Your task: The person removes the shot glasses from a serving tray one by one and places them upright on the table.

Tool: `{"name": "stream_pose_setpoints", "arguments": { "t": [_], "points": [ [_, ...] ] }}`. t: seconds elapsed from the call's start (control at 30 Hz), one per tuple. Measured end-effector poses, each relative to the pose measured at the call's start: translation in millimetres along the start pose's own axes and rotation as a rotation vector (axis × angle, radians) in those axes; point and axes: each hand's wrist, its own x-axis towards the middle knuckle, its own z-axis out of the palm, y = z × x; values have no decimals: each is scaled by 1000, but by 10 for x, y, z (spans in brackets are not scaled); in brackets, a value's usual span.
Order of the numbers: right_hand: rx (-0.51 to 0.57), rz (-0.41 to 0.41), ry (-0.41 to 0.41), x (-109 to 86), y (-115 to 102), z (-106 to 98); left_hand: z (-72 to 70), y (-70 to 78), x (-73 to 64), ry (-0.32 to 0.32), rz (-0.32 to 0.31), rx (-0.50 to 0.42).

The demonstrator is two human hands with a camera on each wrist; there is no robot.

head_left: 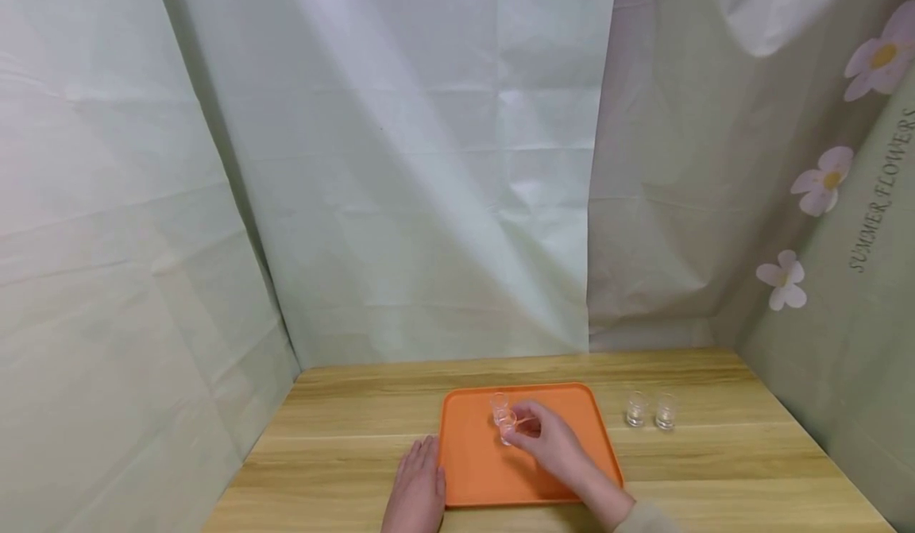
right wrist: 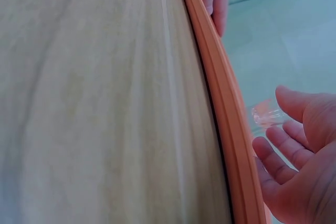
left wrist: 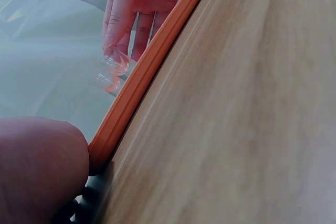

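Note:
An orange tray (head_left: 472, 469) lies on the wooden table. My left hand (head_left: 418, 485) rests flat at its left edge with straight fingers, and in the left wrist view a blurred part of that hand (left wrist: 42, 166) touches the tray's rim (left wrist: 126, 111). Over the tray, my right hand (head_left: 550, 442) pinches a small clear shot glass (head_left: 507, 426) between thumb and forefinger. Just behind it on the tray stands a second shot glass (head_left: 499, 403), partly overlapped. In the right wrist view, a glass (right wrist: 266, 114) shows by the right thumb, with the other fingers loosely bent.
Two more clear shot glasses (head_left: 636, 409) stand side by side on the table (head_left: 700, 469), right of the tray. Pale cloth walls enclose the table's back and sides, the right one printed with white flowers (head_left: 822, 181).

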Motion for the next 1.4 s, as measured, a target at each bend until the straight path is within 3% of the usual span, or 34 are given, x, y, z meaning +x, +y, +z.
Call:
{"name": "stream_pose_setpoints", "arguments": {
  "t": [0.33, 0.57, 0.83, 1.03, 1.4],
  "points": [
    [-2, 0, 15, 17, -10, 25, 15, -7, -11, 31, 14, -9],
    [-19, 33, 16, 24, -8, 54, 98, -54, -23, 104, 67, 20],
    [-32, 50, 28, 26, -5, 67, 24, -19, -3, 36, 22, -1],
    [-5, 44, 34, -24, -8, 46, 48, -37, -12, 80, 59, 27],
    [21, 91, 85, -201, -6, -201, 19, -22, -1, 19, 12, 2]
  ]
}}
